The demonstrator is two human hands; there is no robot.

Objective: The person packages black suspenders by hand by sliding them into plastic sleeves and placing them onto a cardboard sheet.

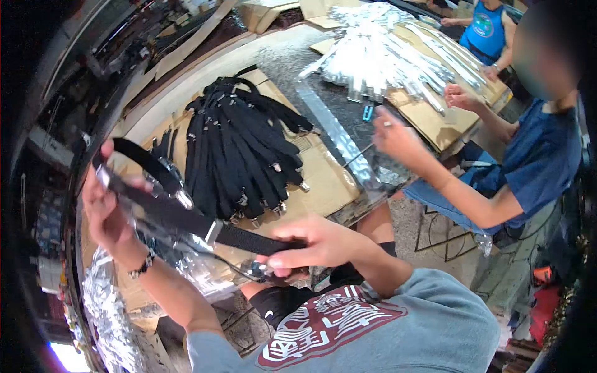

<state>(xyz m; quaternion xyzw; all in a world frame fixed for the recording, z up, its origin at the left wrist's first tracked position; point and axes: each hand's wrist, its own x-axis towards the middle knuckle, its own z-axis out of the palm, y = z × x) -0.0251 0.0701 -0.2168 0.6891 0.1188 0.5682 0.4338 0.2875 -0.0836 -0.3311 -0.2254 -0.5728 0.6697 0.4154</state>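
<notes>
A black elastic strap with metal clips and a metal slider stretches between my two hands. At its left end my left hand is closed round the strap, near a metal clip. My right hand pinches the other end between thumb and fingers, with small metal parts just below. Beyond the strap, a large fanned bundle of black straps with metal clips lies on flattened cardboard. Clear plastic packaging shows under the held strap.
A pile of shiny plastic-wrapped strips lies at the back. A co-worker in a dark blue shirt sits at the right; another person in a bright blue top is farther back. Silvery plastic wrappers gather at lower left.
</notes>
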